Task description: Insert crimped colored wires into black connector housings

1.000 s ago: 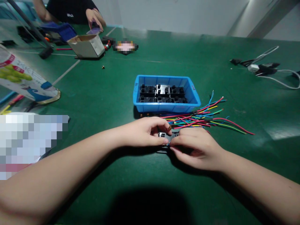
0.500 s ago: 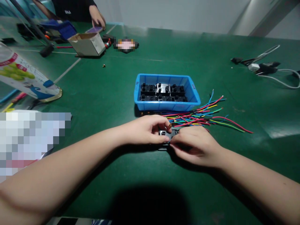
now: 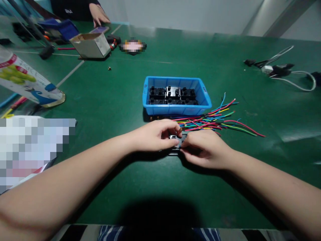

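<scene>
My left hand [image 3: 156,135] grips a small black plastic part [image 3: 173,137] low over the green table, thumb on its near face and fingers curled over its far side. My right hand [image 3: 204,147] is closed in a pinch against the right side of the same part. A speck of blue shows near its fingertips; what it pinches is too small and covered to name. Just beyond both hands lies a bundle of coloured wires [image 3: 213,124], red, blue, yellow and green. Behind the wires stands a blue bin [image 3: 177,109] holding several similar black parts [image 3: 173,92].
On the left are a snack pouch [image 3: 30,80] and a blurred-out pale item [image 3: 30,147]. Farther back stand an open cardboard box [image 3: 91,47] and a blue bin [image 3: 60,28], near another person's hand [image 3: 98,14]. Cables [image 3: 278,70] lie at the far right.
The view has shifted slightly, so the table scene sits a little higher and my lap shows at the bottom. My hands keep nearly the same hold. The other person's hand has moved slightly.
</scene>
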`<state>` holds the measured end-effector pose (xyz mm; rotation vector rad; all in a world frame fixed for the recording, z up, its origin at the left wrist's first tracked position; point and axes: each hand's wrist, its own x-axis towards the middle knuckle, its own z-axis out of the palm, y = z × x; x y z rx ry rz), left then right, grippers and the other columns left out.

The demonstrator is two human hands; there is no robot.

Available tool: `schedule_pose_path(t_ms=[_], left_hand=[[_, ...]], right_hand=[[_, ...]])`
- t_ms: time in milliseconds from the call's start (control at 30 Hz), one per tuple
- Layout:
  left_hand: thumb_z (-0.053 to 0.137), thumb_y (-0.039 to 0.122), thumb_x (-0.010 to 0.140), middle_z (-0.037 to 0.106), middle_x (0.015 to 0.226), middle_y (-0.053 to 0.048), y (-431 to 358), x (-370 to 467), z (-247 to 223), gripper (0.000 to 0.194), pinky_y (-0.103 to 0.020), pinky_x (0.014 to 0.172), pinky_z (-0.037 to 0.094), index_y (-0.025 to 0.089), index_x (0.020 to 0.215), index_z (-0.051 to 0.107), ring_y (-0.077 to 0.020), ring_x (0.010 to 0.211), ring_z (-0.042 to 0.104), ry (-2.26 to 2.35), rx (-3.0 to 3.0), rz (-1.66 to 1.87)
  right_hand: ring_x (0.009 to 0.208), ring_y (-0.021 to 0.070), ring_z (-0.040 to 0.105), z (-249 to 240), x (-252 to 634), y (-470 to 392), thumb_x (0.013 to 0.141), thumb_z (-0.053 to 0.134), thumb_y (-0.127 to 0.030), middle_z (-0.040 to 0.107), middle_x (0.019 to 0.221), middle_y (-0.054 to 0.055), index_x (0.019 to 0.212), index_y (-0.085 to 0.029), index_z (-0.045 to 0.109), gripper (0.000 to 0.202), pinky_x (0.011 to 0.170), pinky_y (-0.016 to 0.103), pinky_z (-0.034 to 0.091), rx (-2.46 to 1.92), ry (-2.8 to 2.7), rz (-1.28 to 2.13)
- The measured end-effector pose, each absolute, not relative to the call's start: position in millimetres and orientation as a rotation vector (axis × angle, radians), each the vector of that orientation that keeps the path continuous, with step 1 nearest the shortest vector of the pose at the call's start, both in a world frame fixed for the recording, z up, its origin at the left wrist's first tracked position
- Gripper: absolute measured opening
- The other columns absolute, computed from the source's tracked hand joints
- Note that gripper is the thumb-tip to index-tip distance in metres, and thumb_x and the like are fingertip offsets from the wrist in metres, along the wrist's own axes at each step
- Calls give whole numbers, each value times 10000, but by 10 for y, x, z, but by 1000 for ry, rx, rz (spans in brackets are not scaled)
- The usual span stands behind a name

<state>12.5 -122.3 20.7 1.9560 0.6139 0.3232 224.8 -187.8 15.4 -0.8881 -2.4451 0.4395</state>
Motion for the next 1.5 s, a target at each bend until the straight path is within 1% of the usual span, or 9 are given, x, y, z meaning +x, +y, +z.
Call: schedule_pose_path(t_ms=[133,267,500,800,1000,1133,1200,1367,1500], left_hand=[[602,244,846,627,897,-14,-1230,133,211,152,-231,641,461,155,970,604,-108,744,559,614,1959,331],[622,242,836,648,933,-24,-1215,125,214,196,-242,665,477,151,1007,592,-109,759,569,597,1901,294],[672,278,791,634,925,-15,-1223,120,244,268,-227,596,443,161,1015,582,-83,672,521,627,1860,236],[656,277,819,643,974,-31,-1191,120,240,244,-254,686,468,161,1021,586,-116,797,564,565,1792,194],[619,267,843,652,1019,-42,-1181,97,246,211,-248,640,458,159,1020,575,-90,703,534,577,1813,202],[608,257,836,653,1051,-48,-1181,106,268,205,-264,696,479,167,1016,566,-110,772,566,595,1794,196],[629,259,821,658,1037,-45,-1179,109,268,222,-264,699,476,169,1015,572,-109,766,558,593,1826,198],[658,294,814,649,947,-27,-1168,104,246,265,-252,634,453,166,1035,586,-92,676,528,595,1846,191],[658,302,818,633,946,-23,-1161,104,242,264,-242,629,457,169,1032,580,-90,687,537,592,1819,166]], right_hand=[[573,103,519,153,2256,-1874,856,573,-176,599,660,-15,792,-180,574,65,531,223,347,-875,-2469,422],[565,95,511,124,2276,-1868,862,578,-178,593,659,-30,815,-187,570,49,530,215,343,-858,-2466,461],[577,109,513,107,2293,-1866,876,559,-200,596,656,-22,795,-191,576,83,534,234,346,-832,-2483,418],[545,91,515,104,2285,-1854,876,573,-184,590,634,-32,802,-188,580,74,525,218,353,-803,-2445,447],[534,91,544,105,2293,-1852,884,578,-203,619,630,-28,832,-188,608,62,531,213,371,-822,-2426,497],[547,98,560,103,2306,-1851,884,566,-202,645,651,-17,871,-193,624,61,541,214,383,-826,-2413,546],[540,96,551,99,2307,-1851,876,559,-181,640,646,-20,886,-192,625,68,539,214,382,-820,-2398,552],[541,98,551,92,2306,-1851,861,547,-159,651,662,-14,896,-192,627,94,543,219,386,-826,-2404,528],[554,103,561,91,2308,-1844,863,540,-167,657,673,-7,899,-190,631,100,554,226,395,-817,-2405,539]])
